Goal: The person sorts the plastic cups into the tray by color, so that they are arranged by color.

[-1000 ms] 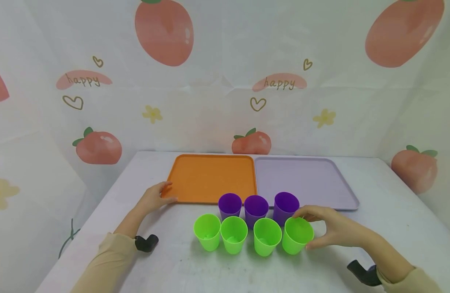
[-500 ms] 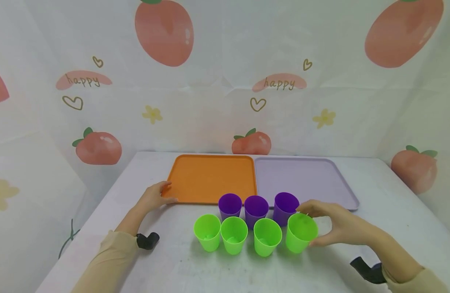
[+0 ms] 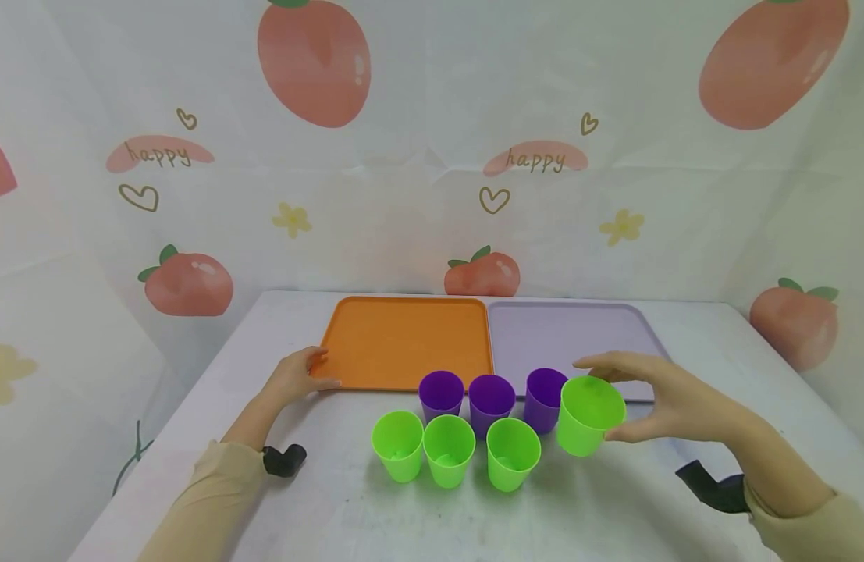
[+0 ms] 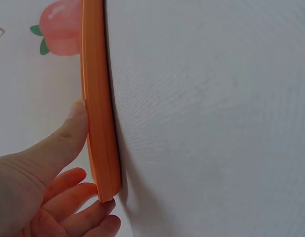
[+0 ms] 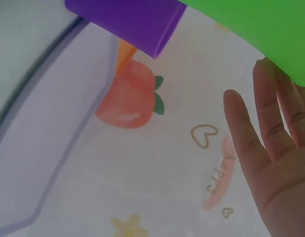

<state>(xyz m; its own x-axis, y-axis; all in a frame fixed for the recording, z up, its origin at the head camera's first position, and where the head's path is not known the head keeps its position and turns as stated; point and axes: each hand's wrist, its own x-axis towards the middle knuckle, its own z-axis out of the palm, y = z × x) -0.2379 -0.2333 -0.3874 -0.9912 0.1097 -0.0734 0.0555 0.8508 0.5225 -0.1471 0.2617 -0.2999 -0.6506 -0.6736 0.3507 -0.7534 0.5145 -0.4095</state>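
Note:
In the head view my right hand grips a bright green cup between thumb and fingers, raised off the table with its mouth upward. The right wrist view shows part of that green cup against the fingers. Three more green cups stand in a row, with three purple cups behind them. My left hand holds the near left corner of an orange tray. In the left wrist view, the thumb lies along the tray's rim and the fingers bend round its corner.
A pale lilac tray lies right of the orange one, edge to edge, behind the purple cups. Everything stands on a white table. A fruit-printed cloth hangs behind and at the sides.
The right hand has lifted the rightmost green cup from the row and moved it up, rightward and toward the lilac tray. The left hand and the other cups stay put.

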